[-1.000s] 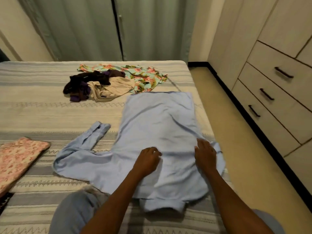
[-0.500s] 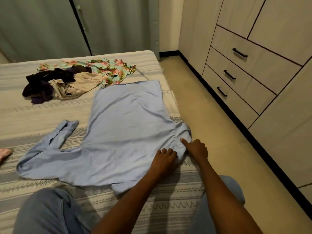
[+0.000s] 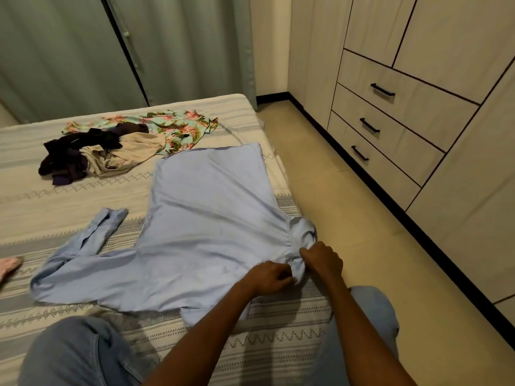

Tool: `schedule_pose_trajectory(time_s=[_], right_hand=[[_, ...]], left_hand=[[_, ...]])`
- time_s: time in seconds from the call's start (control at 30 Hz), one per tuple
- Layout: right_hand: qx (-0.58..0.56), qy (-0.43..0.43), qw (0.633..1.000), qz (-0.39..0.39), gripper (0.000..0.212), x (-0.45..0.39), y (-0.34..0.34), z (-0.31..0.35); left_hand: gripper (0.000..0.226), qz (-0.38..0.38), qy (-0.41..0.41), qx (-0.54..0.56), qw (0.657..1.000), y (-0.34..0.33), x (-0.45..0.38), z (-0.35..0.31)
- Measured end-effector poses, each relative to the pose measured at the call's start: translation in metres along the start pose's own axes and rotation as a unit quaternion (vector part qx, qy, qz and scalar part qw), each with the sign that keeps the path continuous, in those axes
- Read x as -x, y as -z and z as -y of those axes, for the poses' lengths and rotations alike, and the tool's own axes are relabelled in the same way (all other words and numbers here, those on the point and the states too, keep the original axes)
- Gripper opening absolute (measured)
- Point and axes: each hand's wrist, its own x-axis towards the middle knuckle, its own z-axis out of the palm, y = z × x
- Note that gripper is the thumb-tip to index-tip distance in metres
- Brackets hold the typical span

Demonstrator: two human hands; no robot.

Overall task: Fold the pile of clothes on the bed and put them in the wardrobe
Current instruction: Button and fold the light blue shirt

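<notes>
The light blue long-sleeved shirt lies spread on the bed, and folding it is the step in hand. At 4 o'clock of it, the left hand and right hand both pinch its bunched right sleeve. Next, that sleeve probably needs drawing across the body; the unfolded pile waits at 11 o'clock.
</notes>
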Motion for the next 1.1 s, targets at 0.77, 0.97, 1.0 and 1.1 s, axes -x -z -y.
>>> schedule_pose_trajectory(time_s=[0.77,0.97,1.0,1.1], right_hand=[[-0.009,0.222,0.975,0.008,0.024,-0.108,0.02,0.089],[0.008,0.202,0.977,0.063,0.032,-0.12,0.024,0.077],[0.019,0.197,0.977,0.079,0.031,-0.122,0.026,0.075],[0.057,0.192,0.973,0.115,0.026,-0.124,0.031,0.072]], left_hand=[[0.043,-0.179,0.094,-0.119,0.972,0.114,-0.109,0.073],[0.034,-0.067,-0.042,-0.237,0.968,0.126,-0.173,0.082],[0.032,-0.029,-0.058,-0.262,0.963,0.126,-0.181,0.083],[0.029,0.04,-0.088,-0.299,0.949,0.133,-0.196,0.084]])
